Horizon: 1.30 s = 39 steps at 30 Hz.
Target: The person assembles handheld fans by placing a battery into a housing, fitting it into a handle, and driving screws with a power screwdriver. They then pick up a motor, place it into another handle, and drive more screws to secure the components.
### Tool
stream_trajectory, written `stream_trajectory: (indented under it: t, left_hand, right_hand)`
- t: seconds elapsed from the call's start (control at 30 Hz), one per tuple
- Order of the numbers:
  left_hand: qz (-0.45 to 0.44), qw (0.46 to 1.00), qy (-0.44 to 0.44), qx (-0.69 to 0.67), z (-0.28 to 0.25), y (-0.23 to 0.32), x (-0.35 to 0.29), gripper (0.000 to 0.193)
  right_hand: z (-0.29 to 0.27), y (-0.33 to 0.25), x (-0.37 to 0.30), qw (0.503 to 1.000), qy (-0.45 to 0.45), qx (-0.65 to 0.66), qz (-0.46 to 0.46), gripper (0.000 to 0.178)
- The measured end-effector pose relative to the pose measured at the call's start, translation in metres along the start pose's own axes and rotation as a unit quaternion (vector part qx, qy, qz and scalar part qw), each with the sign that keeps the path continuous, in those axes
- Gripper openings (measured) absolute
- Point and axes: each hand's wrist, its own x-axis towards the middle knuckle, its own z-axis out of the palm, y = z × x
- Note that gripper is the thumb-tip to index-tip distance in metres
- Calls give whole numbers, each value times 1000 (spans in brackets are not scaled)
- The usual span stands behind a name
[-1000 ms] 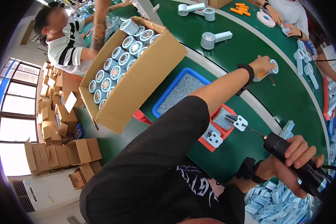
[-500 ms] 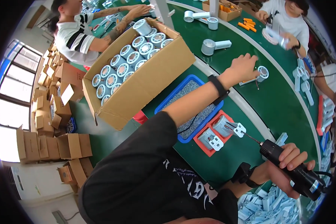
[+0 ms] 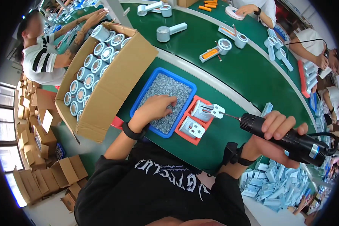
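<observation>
My left hand (image 3: 156, 109) is over the blue tray (image 3: 193, 87) of small metal screws (image 3: 162, 88), fingers bent down towards them and a gap between thumb and fingers. No held piece shows there. Wrapped around a black electric screwdriver (image 3: 286, 137), my right hand (image 3: 277, 141) holds it nearly level, with its thin bit pointing left. The bit's tip is near a light-blue cylindrical housing (image 3: 203, 110) with a white bracket; I cannot tell whether they touch. A second housing (image 3: 192, 128) lies beside it in the red holder (image 3: 187, 139).
A cardboard box (image 3: 118, 86) full of cylindrical housings stands left of the tray. Across the green belt (image 3: 199, 34) lie housings with handles, one pair showing orange batteries (image 3: 209, 55). Light-blue plastic parts (image 3: 277, 184) are heaped at lower right. Co-workers (image 3: 45, 56) work at left and across.
My left hand has come back from the piece on the belt to the screw tray. The screwdriver remains in my right hand. My view has shifted, and a battery-fitted piece now lies uncovered on the belt.
</observation>
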Motion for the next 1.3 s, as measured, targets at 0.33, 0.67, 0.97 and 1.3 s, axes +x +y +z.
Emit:
stream_trajectory:
  t: [0.33, 0.67, 0.97, 1.3]
  left_hand:
    - [19, 1000, 25, -1, -41, 28, 33, 31]
    - [-42, 957, 262, 118, -36, -12, 179, 54]
    - [-124, 980, 125, 89, -37, -21, 229, 56]
    - [10, 962, 270, 31, -36, -4, 213, 39]
  right_hand:
    - [-1, -1, -5, 1000, -9, -11, 11, 71]
    - [-6, 4, -2, 999, -37, -6, 21, 68]
    - [-7, 2, 1, 998, -55, -15, 41, 69]
    - [-11, -4, 2, 997, -64, -32, 43, 73]
